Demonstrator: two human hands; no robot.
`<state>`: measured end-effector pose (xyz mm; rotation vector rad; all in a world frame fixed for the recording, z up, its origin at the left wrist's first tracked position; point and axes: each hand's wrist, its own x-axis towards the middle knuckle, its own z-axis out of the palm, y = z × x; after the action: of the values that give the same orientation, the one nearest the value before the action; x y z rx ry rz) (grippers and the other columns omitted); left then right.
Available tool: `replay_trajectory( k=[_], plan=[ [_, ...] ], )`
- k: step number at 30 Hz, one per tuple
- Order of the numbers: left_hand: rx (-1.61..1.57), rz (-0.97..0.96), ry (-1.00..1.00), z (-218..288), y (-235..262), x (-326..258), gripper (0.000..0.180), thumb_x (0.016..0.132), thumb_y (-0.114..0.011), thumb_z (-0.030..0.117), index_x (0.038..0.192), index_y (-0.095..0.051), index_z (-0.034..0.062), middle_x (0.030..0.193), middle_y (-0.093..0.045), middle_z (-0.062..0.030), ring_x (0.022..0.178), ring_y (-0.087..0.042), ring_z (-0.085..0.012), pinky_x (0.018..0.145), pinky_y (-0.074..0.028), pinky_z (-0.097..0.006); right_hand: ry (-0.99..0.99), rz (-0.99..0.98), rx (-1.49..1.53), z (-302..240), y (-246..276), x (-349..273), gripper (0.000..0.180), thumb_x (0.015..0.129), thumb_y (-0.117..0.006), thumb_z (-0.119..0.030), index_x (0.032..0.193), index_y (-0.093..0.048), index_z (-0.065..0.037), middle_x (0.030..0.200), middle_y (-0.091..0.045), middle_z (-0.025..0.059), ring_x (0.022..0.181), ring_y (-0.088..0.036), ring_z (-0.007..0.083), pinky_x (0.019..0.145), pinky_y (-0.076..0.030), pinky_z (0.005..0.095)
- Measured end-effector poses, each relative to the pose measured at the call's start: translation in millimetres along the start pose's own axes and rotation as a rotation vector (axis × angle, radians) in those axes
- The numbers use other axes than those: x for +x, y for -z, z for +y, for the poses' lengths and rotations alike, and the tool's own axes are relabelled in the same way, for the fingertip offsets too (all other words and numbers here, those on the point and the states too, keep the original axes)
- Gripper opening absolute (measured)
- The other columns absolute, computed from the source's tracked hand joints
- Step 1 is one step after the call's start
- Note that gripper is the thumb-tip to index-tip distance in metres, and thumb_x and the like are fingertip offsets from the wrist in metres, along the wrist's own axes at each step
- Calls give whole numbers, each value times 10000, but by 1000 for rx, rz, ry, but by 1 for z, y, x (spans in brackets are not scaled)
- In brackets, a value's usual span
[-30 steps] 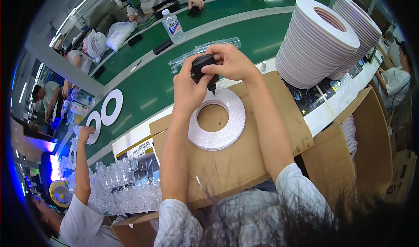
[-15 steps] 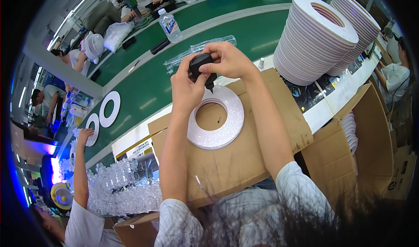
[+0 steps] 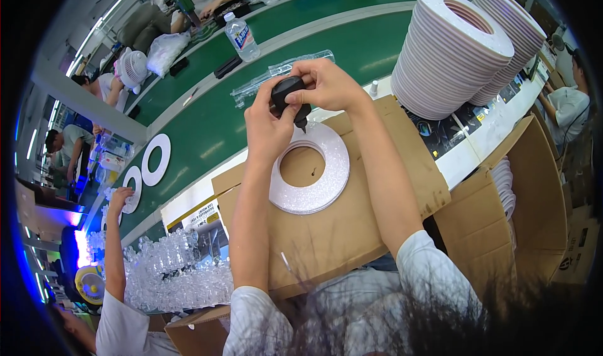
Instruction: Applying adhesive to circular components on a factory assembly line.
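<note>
Beyond the left grip [image 3: 267,115] and right grip [image 3: 331,86], a co-worker's hand [image 3: 207,11] had drawn back since the earliest frame, while both grips kept nearly the same pose. Green tabletop [image 3: 207,133] stretched past their far side. Beneath and nearer lay cardboard [image 3: 408,152], likely a work pad. Ring stacks [image 3: 421,60] stood to their right, probably for easy reach. Just below the grips, the white ring [image 3: 337,167] lay flat on the cardboard, seemingly set there to bring its far rim under them. Both grips were closed around the black tool [image 3: 287,89], perhaps doubled up for steadiness. They held it nozzle-down, aiming its tip [image 3: 304,130] at that rim; whether it touched was unclear.
</note>
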<state>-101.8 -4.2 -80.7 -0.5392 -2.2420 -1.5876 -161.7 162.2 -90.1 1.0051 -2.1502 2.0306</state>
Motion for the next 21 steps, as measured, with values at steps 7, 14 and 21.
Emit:
replay_trajectory(
  k=[7, 14, 21],
  plan=[
    [-8, -10, 27, 1, 0, -1, 408, 836, -701, -19, 1221, -583, 46, 1018, -694, -157, 911, -710, -214, 780, -580, -321, 20, -5, -32, -3, 1, -1, 311, 735, -815, -105, 937, -625, 34, 788, -691, 108, 719, -631, 118, 662, -527, 276],
    [-31, -103, 39, 10, 13, 7, 585, 834, -713, -18, 1360, -466, 55, 1078, -679, -157, 949, -699, -211, 797, -582, -319, 3, 9, 203, -19, -2, -2, 353, 743, -814, -123, 1012, -643, 28, 832, -715, 130, 763, -677, 161, 738, -560, 315],
    [-62, -246, 26, 17, 9, 32, 578, 852, -674, -50, 1377, -458, 64, 1123, -655, -146, 969, -679, -198, 837, -565, -309, 147, 134, -265, -36, 5, -4, 335, 780, -760, -62, 1067, -605, 14, 861, -720, 151, 759, -701, 189, 753, -560, 304]
  ],
)
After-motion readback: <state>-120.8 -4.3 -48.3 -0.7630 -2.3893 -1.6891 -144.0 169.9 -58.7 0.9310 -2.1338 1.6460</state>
